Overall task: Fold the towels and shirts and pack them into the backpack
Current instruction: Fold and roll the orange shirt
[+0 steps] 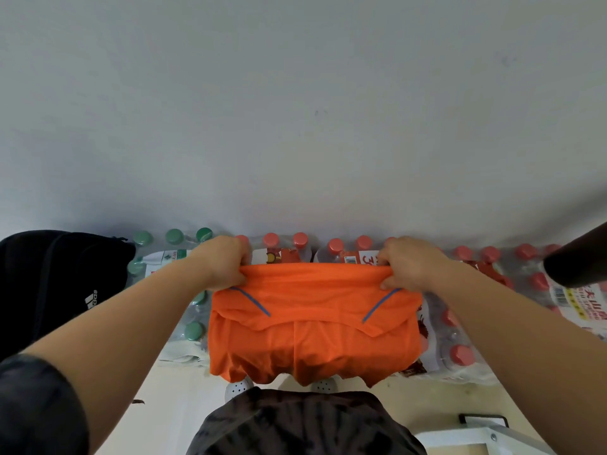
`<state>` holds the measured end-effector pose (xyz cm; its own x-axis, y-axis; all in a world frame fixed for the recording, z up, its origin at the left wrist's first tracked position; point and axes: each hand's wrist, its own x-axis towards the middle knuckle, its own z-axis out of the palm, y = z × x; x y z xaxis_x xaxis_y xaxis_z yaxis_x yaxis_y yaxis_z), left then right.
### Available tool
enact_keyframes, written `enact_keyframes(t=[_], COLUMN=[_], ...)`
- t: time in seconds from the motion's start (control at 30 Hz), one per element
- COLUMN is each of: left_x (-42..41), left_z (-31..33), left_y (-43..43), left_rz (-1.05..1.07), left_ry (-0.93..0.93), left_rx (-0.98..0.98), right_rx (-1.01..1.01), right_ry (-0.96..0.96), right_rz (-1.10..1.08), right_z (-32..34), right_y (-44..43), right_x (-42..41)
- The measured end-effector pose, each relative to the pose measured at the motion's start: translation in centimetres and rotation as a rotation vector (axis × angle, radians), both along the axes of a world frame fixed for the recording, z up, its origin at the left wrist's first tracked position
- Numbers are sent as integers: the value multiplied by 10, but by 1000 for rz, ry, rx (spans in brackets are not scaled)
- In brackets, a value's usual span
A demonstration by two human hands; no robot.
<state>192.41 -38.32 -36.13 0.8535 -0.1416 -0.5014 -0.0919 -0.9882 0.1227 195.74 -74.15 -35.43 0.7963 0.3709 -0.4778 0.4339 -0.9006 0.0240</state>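
Observation:
An orange shirt (315, 326) with thin blue diagonal stripes hangs folded in front of me, its lower edge loose above my feet. My left hand (223, 262) grips its top left corner and my right hand (407, 264) grips its top right corner, holding the top edge stretched between them. A black backpack (56, 284) with a white three-stripe logo sits at the far left, on or beside the bottle packs. No towels are in view.
Shrink-wrapped packs of water bottles line the wall: green caps (174, 236) at the left, red caps (463, 353) in the middle and right. A dark rounded object (578, 261) juts in at the right edge. A white frame (486, 438) stands at the bottom right.

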Motion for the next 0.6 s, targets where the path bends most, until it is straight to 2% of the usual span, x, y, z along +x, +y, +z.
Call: enact_keyframes(t=[0.1, 0.27, 0.37, 0.5, 0.6], left_x=[12, 32, 28, -4, -39], left_z=[5, 26, 31, 22, 4], left_y=[3, 6, 6, 8, 14], left_rz=[21, 120, 74, -11, -92], left_ry=[-86, -498, -672, -743, -720], left_rx=[15, -27, -77, -168, -176], right_rx=[21, 238, 308, 423, 420], right_ry=[-52, -422, -537, -541, -489], right_rz=[-28, -141, -119, -20, 30], right_z=[9, 35, 35, 19, -1], right_y=[1, -1, -4, -14, -25], right_x=[14, 28, 21, -7, -38])
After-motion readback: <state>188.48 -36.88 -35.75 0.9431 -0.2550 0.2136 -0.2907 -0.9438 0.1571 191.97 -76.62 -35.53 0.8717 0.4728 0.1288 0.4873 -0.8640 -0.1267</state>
